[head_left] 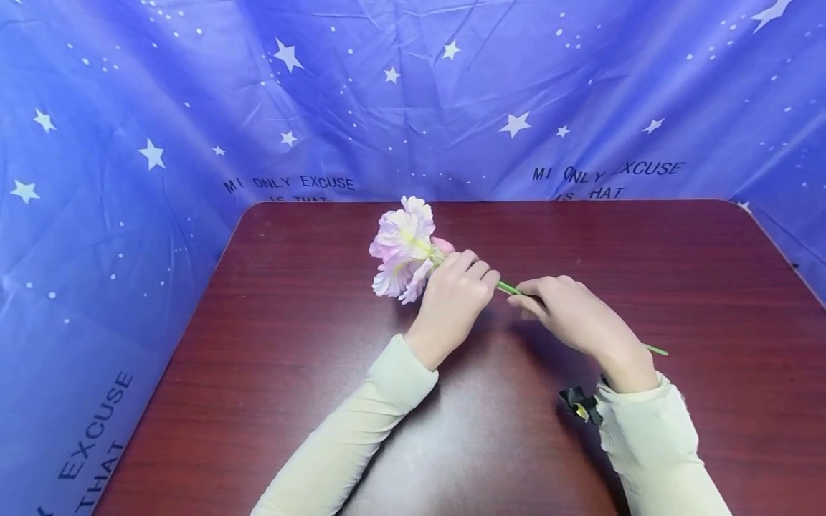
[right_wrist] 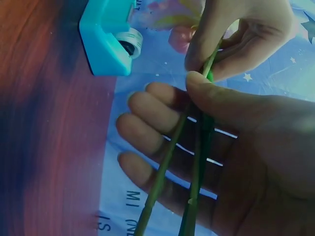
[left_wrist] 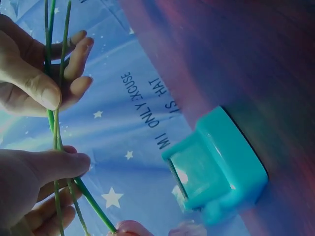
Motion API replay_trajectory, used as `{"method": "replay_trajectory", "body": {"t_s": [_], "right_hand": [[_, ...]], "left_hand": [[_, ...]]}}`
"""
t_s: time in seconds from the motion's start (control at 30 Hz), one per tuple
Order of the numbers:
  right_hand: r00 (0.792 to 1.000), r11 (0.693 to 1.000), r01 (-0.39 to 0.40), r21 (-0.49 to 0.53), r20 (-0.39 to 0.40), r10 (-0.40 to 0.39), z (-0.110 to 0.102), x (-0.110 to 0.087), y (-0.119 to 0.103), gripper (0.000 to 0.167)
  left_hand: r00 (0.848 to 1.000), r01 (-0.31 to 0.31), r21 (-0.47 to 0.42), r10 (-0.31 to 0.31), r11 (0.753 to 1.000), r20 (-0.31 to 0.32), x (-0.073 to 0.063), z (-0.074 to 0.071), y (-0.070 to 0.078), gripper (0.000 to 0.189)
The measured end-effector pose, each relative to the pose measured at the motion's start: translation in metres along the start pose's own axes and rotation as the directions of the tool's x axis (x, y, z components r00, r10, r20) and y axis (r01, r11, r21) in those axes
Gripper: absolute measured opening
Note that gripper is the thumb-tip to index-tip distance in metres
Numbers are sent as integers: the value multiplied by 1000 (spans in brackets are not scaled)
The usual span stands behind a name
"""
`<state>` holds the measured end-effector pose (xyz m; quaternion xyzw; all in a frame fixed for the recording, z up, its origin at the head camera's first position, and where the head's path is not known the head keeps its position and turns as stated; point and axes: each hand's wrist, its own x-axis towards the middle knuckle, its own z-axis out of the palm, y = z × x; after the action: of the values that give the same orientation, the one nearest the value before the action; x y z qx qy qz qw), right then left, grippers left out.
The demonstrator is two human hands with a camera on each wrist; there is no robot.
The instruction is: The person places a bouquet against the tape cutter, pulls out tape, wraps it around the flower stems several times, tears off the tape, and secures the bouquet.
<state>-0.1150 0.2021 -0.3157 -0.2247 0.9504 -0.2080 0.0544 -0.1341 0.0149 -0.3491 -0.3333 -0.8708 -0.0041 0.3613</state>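
Note:
A lilac and white ruffled flower [head_left: 403, 247] and a pink bud [head_left: 442, 245] lie at the left end of a bundle of thin green stems [head_left: 508, 287]. Just behind the blossoms, my left hand [head_left: 454, 301] grips the stems, its thumb across them in the left wrist view. Farther down, my right hand [head_left: 581, 315] pinches the stems between thumb and index finger. Its other fingers are loosely extended beneath the stems [right_wrist: 160, 182] in the right wrist view. A stem end [head_left: 657, 350] sticks out past the right wrist.
A teal tape dispenser [left_wrist: 231, 147] with a roll of tape [right_wrist: 135, 44] stands on the table, seen in both wrist views. Beside the right cuff is a small black piece [head_left: 581, 405] with a yellow spot. A blue starred cloth [head_left: 400, 100] hangs behind the dark red table [head_left: 290, 301].

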Motion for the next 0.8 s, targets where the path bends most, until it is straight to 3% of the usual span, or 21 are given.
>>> {"method": "replay_trajectory", "body": {"t_s": [0.3, 0.57, 0.8], "right_hand": [[998, 996, 13, 87, 65, -18, 8, 8, -1, 23], [994, 992, 25, 121, 101, -38, 16, 18, -5, 25], [987, 976, 26, 215, 152, -60, 24, 24, -1, 20]], "left_hand": [[999, 15, 12, -15, 1000, 29, -18, -7, -11, 13], [996, 62, -57, -58, 996, 72, -37, -7, -21, 13], [991, 36, -27, -32, 999, 132, -53, -8, -33, 9]]}}
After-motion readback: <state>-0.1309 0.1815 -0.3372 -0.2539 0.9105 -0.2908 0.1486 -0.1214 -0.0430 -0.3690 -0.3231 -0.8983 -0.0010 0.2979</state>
